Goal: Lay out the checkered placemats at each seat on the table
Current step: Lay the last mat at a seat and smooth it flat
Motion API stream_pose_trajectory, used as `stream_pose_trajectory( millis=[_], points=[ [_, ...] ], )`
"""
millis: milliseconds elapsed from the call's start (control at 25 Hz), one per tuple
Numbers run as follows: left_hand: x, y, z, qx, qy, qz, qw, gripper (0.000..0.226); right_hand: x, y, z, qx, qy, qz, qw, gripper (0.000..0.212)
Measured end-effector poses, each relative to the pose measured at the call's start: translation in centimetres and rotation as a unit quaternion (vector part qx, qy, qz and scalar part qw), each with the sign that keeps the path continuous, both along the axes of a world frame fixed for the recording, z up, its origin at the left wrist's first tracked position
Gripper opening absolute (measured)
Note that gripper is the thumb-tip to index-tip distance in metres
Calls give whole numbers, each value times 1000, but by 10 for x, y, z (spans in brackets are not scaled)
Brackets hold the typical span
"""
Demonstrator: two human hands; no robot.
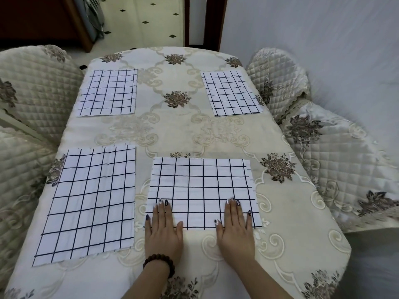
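Note:
Several white placemats with a black grid lie flat on the table (177, 130), which wears a cream floral cloth. One placemat (108, 92) is at the far left, one (232, 93) at the far right, one (90, 203) at the near left. The near middle placemat (200, 186) lies under both my hands. My left hand (162, 229) presses flat on its near left edge, fingers straight. My right hand (235, 227) presses flat on its near right edge, fingers straight.
Quilted cream chair covers stand at the left (32, 87) and right (278, 83) of the table. A floral cloth-covered seat (336, 165) sits at the near right. Beyond the table's far end are a tiled floor (151, 22) and a dark door frame (213, 20).

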State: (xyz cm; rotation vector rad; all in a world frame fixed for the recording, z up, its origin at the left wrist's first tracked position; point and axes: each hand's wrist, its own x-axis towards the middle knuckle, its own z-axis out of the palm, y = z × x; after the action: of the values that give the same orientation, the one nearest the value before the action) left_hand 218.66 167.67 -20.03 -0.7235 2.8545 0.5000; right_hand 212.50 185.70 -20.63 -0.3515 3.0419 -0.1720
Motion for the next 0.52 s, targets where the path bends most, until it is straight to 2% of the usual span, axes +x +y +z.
stream_pose_trajectory(
  millis=[160, 520],
  points=[
    [7, -11, -1, -48, 34, 3, 998, 85, -4, 26, -1, 0, 6, -42, 999, 64],
    [17, -24, 3, -47, 1, 37, 998, 81, 0, 68, -4, 7, 18, -105, 994, 62]
  ],
)
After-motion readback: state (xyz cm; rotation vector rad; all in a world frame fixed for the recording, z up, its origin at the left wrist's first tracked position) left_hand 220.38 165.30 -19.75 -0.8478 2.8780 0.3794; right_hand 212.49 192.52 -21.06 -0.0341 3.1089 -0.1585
